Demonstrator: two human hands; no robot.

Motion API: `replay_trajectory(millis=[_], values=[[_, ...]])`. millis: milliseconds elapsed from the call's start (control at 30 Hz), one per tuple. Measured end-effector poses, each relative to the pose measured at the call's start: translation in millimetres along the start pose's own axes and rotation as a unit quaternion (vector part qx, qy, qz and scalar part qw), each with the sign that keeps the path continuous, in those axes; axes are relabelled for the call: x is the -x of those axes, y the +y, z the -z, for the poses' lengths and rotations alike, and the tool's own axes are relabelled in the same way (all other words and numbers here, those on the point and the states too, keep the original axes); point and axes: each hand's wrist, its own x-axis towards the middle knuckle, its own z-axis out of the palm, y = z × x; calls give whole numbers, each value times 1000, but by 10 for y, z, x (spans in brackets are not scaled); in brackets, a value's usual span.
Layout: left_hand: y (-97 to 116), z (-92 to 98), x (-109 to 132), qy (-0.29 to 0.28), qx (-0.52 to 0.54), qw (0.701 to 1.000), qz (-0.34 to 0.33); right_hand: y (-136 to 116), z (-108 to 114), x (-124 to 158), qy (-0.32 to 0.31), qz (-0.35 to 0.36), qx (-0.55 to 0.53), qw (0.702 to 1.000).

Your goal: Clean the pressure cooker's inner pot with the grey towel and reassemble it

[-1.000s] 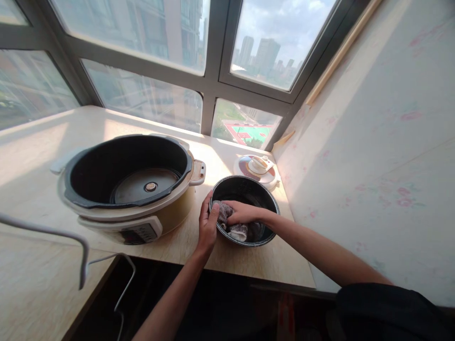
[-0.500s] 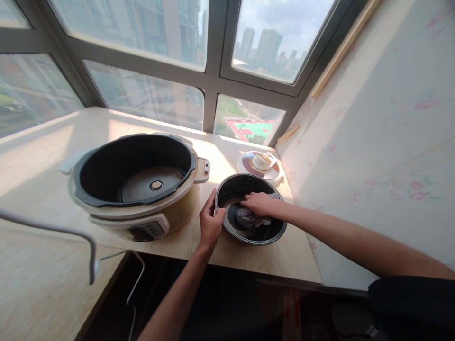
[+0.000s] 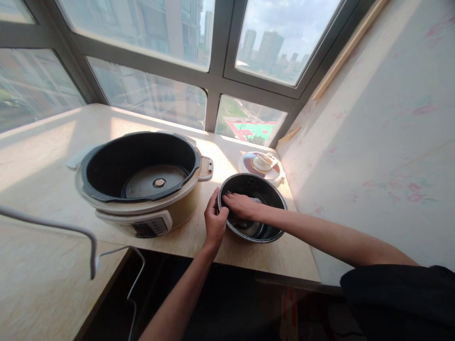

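Observation:
A round black inner pot stands on the wooden ledge. My left hand is closed on its left rim, thumb on the inside and fingers on the outer wall. Inside the pot, my right hand presses a greyish cloth against the left part of the wall and floor. Most of the cloth is hidden beneath that hand; small folds show around it.
A pressure cooker body, lidless, stands left of the pot. Behind the pot lies its white and brown lid. A grey cord crosses the left side. Windows close off the back, and a papered wall rises at right.
My right hand has moved left across the inside of the pot with the cloth, toward my left hand. My left hand stays on the rim. The view has shifted slightly.

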Motion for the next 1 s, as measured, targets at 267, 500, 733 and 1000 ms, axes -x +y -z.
replay_trajectory(millis=[267, 500, 733, 1000], values=[[24, -12, -5, 4, 0, 1000, -4, 118, 93, 315, -109, 145, -113, 977], [4, -2, -25, 9, 3, 1000, -12, 395, 201, 519, -208, 119, -71, 968], [-4, 23, -54, 1, 2, 1000, -17, 490, 74, 491, -147, 39, 63, 986], [-7, 15, -27, 12, 7, 1000, -26, 380, 96, 280, -98, -67, 43, 992]])
